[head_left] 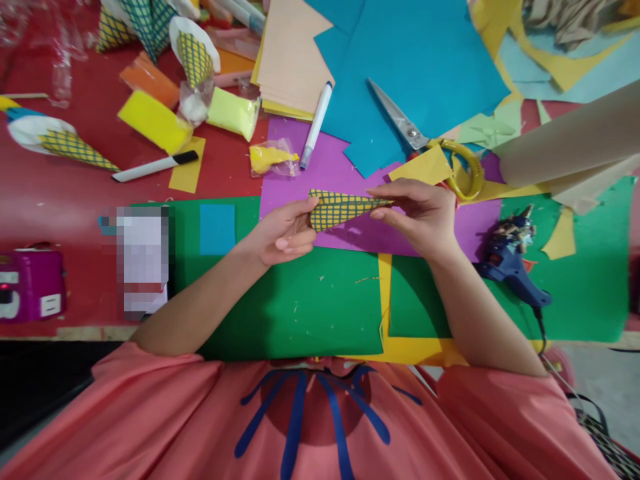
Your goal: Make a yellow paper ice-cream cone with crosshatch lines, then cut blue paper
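Note:
Between my hands lies a paper cone (337, 211), yellow with a dark green grid, its wide end to the left and its tip to the right. The fingers of my left hand (286, 230) grip the wide end. With thumb and fingertips, my right hand (425, 213) pinches the pointed tip. Both hands are over a purple sheet (285, 143). Just beyond them are a small packet of yellow clay (273, 159), a capped white marker (316, 127) and a yellow paper scrap (423, 167).
Yellow-handled scissors (413, 133) rest on blue paper (395, 47). A blue glue gun (515, 267) with a cord is at the right, below a pale roll (575, 133). Finished-looking cones (195, 57), clay packs (155, 121) and another marker (155, 167) occupy the left.

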The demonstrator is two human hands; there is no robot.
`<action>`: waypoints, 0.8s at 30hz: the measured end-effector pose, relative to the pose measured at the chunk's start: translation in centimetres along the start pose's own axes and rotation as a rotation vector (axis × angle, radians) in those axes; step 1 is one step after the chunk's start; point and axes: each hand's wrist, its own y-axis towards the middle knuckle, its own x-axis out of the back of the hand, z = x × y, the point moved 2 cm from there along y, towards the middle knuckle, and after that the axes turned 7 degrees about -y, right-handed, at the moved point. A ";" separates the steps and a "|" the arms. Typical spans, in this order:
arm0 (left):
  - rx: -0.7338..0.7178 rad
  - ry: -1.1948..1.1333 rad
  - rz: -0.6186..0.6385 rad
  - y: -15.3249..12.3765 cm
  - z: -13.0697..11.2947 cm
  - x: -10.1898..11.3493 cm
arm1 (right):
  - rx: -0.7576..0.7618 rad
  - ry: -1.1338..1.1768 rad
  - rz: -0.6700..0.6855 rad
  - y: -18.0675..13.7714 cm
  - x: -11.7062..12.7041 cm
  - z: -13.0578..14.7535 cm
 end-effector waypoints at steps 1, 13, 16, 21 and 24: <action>0.004 0.004 -0.012 0.0 0.0 -0.1 | 0.009 -0.010 0.008 0.0 -0.1 0.0; -0.926 0.464 -0.127 -0.1 -0.1 0.4 | -0.217 0.301 -0.290 -0.3 -1.1 -0.8; -1.044 0.610 -0.037 0.5 0.8 0.5 | -0.338 0.417 -0.222 -0.9 -2.7 -0.2; -1.066 0.699 0.120 1.2 1.1 0.9 | -0.479 0.506 0.029 -2.1 -5.0 1.5; -1.045 0.709 0.074 1.0 1.0 0.7 | -0.398 0.306 0.140 -2.3 -5.2 1.7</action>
